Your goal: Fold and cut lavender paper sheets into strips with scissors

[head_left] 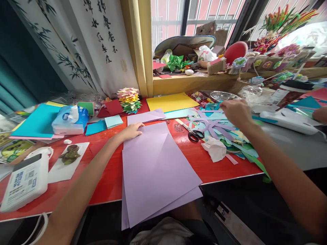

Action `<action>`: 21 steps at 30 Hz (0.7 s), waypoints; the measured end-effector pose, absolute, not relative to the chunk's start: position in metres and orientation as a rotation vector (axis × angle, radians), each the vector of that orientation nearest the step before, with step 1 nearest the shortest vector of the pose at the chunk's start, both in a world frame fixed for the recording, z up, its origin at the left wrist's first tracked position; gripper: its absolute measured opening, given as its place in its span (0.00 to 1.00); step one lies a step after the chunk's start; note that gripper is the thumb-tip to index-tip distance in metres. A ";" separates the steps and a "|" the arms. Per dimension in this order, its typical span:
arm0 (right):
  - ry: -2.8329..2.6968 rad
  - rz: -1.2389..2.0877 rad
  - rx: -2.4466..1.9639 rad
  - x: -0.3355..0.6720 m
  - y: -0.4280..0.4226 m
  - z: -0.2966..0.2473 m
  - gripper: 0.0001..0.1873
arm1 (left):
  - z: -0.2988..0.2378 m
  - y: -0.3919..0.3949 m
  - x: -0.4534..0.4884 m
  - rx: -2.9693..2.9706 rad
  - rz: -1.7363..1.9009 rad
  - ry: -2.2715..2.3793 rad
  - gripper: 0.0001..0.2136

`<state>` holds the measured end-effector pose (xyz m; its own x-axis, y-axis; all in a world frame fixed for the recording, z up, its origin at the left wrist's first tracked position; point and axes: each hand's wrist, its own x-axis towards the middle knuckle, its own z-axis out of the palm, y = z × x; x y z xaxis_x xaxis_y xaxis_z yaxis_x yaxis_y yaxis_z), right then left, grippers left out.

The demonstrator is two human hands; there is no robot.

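Two large sheets of purple paper [158, 170] overlap in front of me, their lower ends sticking out past the table's front edge. At the upper left corner of the top sheet, my left hand [131, 132] has its fingers closed on the paper. My right hand [236, 112] is raised over a heap of cut paper strips [219, 127], fingers pinched together; what is in them, if anything, I cannot make out. Between the sheets and the heap lie black-handled scissors [195, 136]. A smaller purple piece [146, 116] rests just beyond the sheets.
A crumpled tissue [215, 149] lies beside the strips. Beyond are yellow paper [172, 102] and a folded-paper tower [129, 100]. To the left stand a tissue pack [70, 120] and a white box-like device [27, 182]. A white paper trimmer [288, 122] and another person's hand [320, 115] are at right.
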<state>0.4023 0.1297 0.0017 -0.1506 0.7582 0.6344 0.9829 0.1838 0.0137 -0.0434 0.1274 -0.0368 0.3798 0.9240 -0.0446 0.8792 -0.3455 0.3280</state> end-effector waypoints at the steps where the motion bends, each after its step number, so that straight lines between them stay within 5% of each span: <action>1: -2.033 -0.577 -1.639 0.400 0.130 -0.008 0.33 | -0.034 0.125 -0.041 2.379 0.266 1.599 0.22; 5: -2.111 -0.557 -1.673 0.395 0.131 -0.030 0.30 | -0.017 0.101 -0.037 2.404 0.547 1.713 0.17; 11: -2.081 -0.587 -1.567 0.360 0.087 -0.015 0.20 | -0.005 0.050 -0.046 2.093 0.137 1.803 0.21; 21: -2.689 -0.198 -0.598 0.256 -0.079 -0.056 0.18 | -0.016 0.041 -0.055 1.952 0.222 1.683 0.14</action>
<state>0.2557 -0.0786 -0.0562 -0.8382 0.3799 0.3913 0.4330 0.8998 0.0540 -0.0547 0.0409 -0.0159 0.2031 0.9534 -0.2231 0.8630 -0.0666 0.5008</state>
